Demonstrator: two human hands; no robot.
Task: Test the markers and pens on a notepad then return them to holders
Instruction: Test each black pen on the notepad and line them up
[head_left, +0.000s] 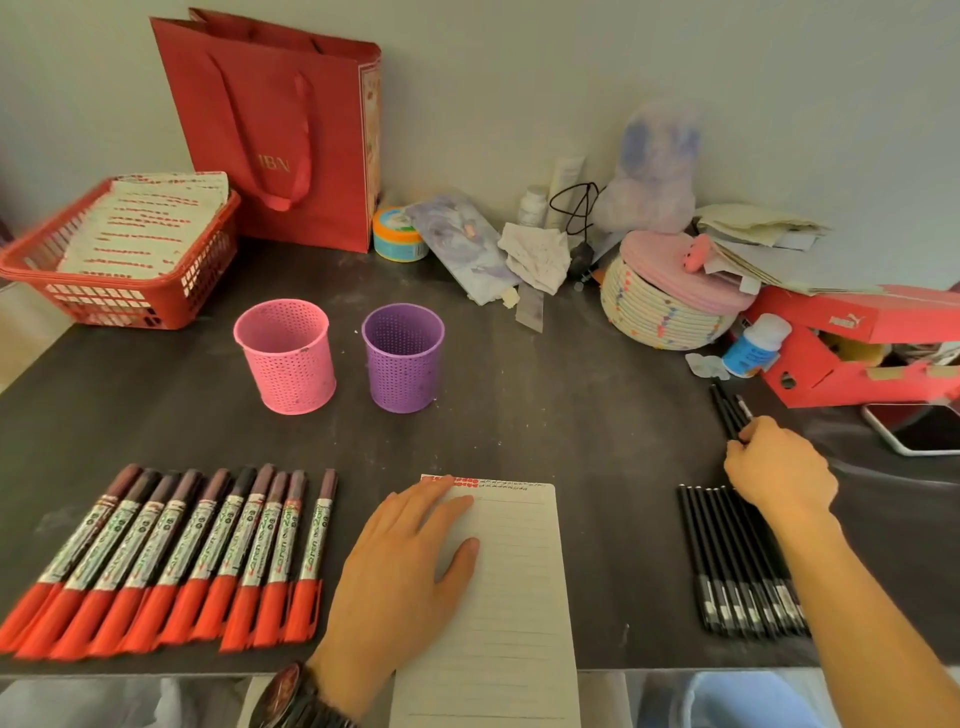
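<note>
Red-capped markers (171, 551) lie in a row left of the lined white notepad (519, 571), slim black pens (717, 551) on its right; a pink perforated holder (288, 364) and a purple perforated holder (404, 358) stand upright behind.

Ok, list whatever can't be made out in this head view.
All in the head view:
Held pens: count unclear; the right hand covers their lower ends.
Row of black pens: right side hidden by the forearm.
Notepad: left edge under the left hand.
Phone: cut by the right frame edge.
Markers: label print blurred.
</note>
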